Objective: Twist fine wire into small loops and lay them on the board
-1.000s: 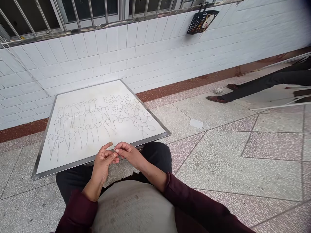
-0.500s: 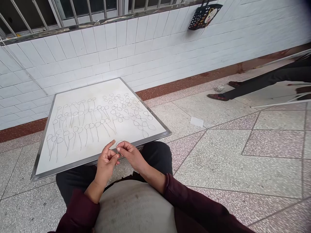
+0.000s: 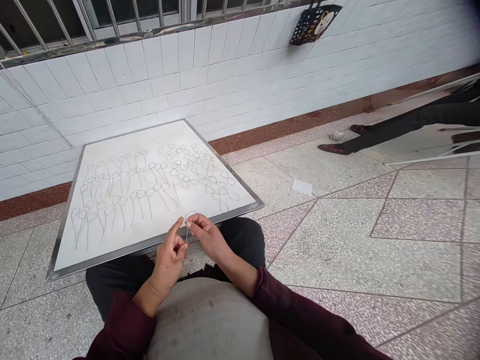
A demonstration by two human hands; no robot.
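Observation:
My left hand (image 3: 169, 256) and my right hand (image 3: 207, 236) meet over my lap at the near edge of a white board (image 3: 112, 235) with a metal rim. Both pinch a thin wire loop (image 3: 189, 216) with a short stem; the right fingertips hold it just under the loop, the left fingers close on the stem lower down. Several finished wire loops (image 3: 150, 182) lie in rows on the board, long-stemmed ones at left and small figure-eight ones at right.
The board rests on my knees against a white tiled wall (image 3: 225, 75). A scrap of paper (image 3: 302, 187) lies on the terrazzo floor. Another person's legs and shoes (image 3: 337, 148) stretch in from the right. A dark basket (image 3: 314, 20) hangs from the window bars.
My left hand's forefinger has folded down onto the wire stem. The loop now stands up clearly above my right fingertips. Both hands have risen slightly toward the board edge.

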